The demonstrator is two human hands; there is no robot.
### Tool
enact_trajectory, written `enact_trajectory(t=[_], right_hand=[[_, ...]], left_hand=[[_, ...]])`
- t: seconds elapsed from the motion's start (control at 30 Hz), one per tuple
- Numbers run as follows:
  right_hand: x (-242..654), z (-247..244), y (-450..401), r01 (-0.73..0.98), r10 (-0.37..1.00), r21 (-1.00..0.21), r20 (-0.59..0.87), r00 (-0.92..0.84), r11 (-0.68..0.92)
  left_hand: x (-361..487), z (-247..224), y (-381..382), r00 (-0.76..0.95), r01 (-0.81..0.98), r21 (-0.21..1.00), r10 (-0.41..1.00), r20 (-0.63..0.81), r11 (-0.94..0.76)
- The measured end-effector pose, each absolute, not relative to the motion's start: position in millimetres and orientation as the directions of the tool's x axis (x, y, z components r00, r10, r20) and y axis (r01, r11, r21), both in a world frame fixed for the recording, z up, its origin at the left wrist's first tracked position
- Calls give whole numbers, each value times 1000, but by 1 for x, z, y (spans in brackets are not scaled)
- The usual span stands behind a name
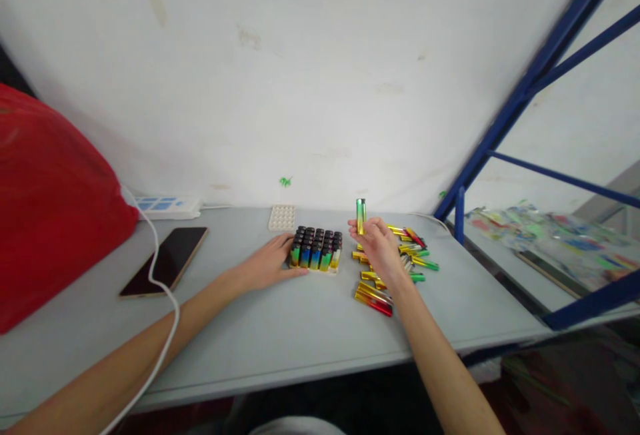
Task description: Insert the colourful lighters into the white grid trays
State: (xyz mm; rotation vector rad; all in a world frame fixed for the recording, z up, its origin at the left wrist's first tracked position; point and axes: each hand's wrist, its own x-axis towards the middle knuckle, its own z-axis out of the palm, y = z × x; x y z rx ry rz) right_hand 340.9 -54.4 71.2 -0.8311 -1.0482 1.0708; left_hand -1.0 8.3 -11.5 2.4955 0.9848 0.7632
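Observation:
My right hand (377, 238) pinches a shiny green-to-yellow lighter (361, 215) upright, raised above the table. My left hand (273, 263) grips the left side of a pale lighter tray (334, 271), its thumb along the front edge and its other fingertips partly hidden behind. Several lighters (315, 255) stand upright in rows in that tray, black tops up, with blue, green and yellow bodies. Below and behind my right hand, loose lighters (374, 298) in yellow, red, green and silver lie in a scattered pile on the table.
A second pale tray with round holes (283, 217) lies near the wall. On the left are a phone (165, 262), a power strip (170, 207), a red bag (55, 202) and a white cable (159, 282) crossing above my left forearm. A blue metal frame (505, 115) stands at right.

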Motion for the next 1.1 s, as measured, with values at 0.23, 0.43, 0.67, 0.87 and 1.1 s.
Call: enact_trajectory(t=[0.23,0.43,0.67,0.87,1.1], right_hand=[[331,76,-65,-263,974,-944,219,-57,197],[325,75,-65,-229,968,-947,245,-57,226],[323,71,-61,-301,980,-942,183,-82,151],[322,61,-55,-193,993,-981,42,-109,20],[318,53,-53,-39,1000,-999,19,-20,18]], left_hand=[[-1,-7,7,629,520,495,704,329,-696],[-2,-8,8,634,513,494,698,333,-701],[-1,-10,7,627,527,484,704,333,-698],[-2,-9,8,627,523,487,703,336,-700],[-2,-8,7,624,520,485,701,345,-703]])
